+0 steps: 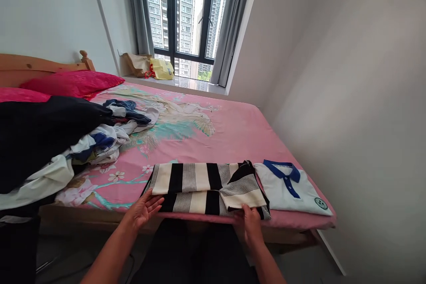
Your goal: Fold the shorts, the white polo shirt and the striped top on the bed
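Observation:
A black, cream and striped knit garment [196,179] lies folded into a long strip along the near edge of the bed. A sleeve-like flap is turned over its right part. At its left end is my left hand [143,209], palm turned up, fingers stretched out and apart, with the thumb against the garment's edge. My right hand [252,224] grips the lower right edge of the striped garment, thumb on top and the other fingers hidden underneath. Just right of it lies a folded white polo shirt [286,191] with a blue collar and a round green badge.
A heap of loose clothes [103,140], with a large black piece [43,133] over it, covers the left side of the pink bed [229,128]. Red pillows [73,83] rest by the wooden headboard [40,62]. Bags [161,69] stand on the windowsill. A wall [349,120] borders the right.

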The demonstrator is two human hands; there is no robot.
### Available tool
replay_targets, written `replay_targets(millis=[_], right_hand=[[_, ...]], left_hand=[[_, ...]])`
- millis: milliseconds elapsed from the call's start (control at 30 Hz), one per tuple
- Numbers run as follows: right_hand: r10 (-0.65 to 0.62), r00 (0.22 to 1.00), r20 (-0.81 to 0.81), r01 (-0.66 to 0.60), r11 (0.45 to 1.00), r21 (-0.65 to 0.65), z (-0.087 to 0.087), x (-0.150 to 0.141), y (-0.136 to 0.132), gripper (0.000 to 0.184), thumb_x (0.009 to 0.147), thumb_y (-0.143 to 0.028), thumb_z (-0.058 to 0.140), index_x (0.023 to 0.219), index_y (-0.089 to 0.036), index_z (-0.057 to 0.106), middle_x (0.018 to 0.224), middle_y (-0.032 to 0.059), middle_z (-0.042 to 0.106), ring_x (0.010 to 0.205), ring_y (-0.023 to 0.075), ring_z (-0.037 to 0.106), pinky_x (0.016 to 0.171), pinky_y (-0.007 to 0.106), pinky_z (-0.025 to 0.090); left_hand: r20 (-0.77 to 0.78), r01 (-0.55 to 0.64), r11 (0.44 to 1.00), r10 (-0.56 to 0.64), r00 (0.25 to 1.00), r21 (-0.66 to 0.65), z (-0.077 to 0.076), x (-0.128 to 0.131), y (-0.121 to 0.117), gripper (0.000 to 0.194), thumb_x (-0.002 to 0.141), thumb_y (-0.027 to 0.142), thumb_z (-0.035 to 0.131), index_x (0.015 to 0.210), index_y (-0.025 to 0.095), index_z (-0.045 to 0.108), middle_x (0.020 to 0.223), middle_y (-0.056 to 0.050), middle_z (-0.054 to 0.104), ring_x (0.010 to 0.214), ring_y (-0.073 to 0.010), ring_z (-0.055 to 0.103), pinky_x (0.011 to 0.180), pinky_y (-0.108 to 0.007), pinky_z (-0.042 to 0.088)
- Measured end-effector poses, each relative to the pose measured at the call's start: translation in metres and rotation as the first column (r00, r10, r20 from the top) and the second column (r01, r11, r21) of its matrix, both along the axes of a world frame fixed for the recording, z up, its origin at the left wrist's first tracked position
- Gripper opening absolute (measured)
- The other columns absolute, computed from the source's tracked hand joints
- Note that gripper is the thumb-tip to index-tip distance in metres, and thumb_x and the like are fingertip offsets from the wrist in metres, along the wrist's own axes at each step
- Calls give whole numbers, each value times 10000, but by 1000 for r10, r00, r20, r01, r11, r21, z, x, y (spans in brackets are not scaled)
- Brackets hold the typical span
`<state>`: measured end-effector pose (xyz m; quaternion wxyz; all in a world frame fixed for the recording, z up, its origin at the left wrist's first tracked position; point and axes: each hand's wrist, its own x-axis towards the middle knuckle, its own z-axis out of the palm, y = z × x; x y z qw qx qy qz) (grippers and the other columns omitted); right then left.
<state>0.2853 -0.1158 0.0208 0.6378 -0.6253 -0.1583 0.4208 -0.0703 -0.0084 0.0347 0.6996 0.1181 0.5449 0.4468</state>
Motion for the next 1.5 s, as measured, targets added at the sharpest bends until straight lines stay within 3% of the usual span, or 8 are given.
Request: replay_targets(millis=[267, 500, 667, 833, 933, 1033, 1167, 1500], right_hand=[[-122, 899, -420, 139, 990, 8, 11, 10, 0, 382, 658, -399, 720, 949, -225, 544, 771, -40, 677, 630, 157, 656, 534, 291, 553], [-3, 910, -414, 54, 993, 109, 35, 25, 5, 378, 609, -287, 740, 928, -225, 546, 770, -32, 688, 638, 173, 662, 624, 327, 573], [125, 965, -231, -95, 986, 137, 82, 52, 70, 276, 638, -362, 681, 787, -181, 535, 636, 3, 639, 613, 199, 641, 646, 378, 564], [60, 997, -46, -42, 947, 320, 135, 70, 143, 238, 650, -336, 683, 780, -181, 557, 664, -29, 613, 700, 159, 630, 720, 305, 550], [79, 997, -22, -67, 939, 338, 118, 57, 138, 262, 673, -365, 664, 829, -176, 572, 700, -16, 626, 709, 177, 639, 697, 332, 562], [113, 984, -138, -101, 991, 88, 68, 40, 105, 280, 669, -355, 654, 878, -188, 571, 752, 0, 657, 667, 197, 659, 572, 335, 567], [69, 958, -277, -117, 980, -161, 16, 32, 72, 210, 664, -318, 671, 803, -219, 547, 774, 33, 674, 716, 243, 695, 480, 301, 541], [47, 958, -283, -83, 990, -115, 31, 43, 73, 296, 676, -248, 713, 892, -195, 519, 732, 29, 692, 687, 233, 704, 428, 255, 540]], left_hand=[[-94, -48, 997, 53, 994, 54, -9, 9, 10, 102, 811, 107, 556, 752, 185, 529, 691, -32, 678, 608, -162, 688, 526, -251, 563], [-167, 126, 992, -120, 979, 26, 14, 1, 19, 101, 762, 260, 638, 818, 187, 596, 749, -50, 693, 554, -173, 663, 455, -247, 507], [-122, 93, 988, -78, 990, 122, 49, 8, 84, 34, 760, 154, 585, 789, 144, 571, 717, -101, 686, 655, -224, 688, 550, -307, 551], [-90, 40, 964, -16, 996, 263, 87, 23, 158, 58, 780, 123, 503, 740, 162, 519, 666, -49, 665, 695, -184, 687, 675, -326, 572], [-137, 49, 963, -13, 990, 265, 76, 19, 165, 31, 766, 138, 524, 773, 166, 532, 713, -49, 674, 692, -191, 687, 624, -327, 577], [-260, 96, 984, -53, 964, 152, 42, 9, 148, 76, 711, 145, 591, 777, 137, 554, 643, -61, 639, 532, -194, 647, 439, -282, 527], [-408, 161, 985, -125, 905, 57, 12, 3, 132, 148, 638, 131, 657, 742, 125, 551, 583, -34, 591, 450, -171, 597, 344, -228, 454], [-663, 256, 963, -136, 736, 87, 17, 1, 136, 372, 637, 189, 660, 994, 155, 560, 630, 16, 589, 390, -90, 510, 336, -158, 318]])
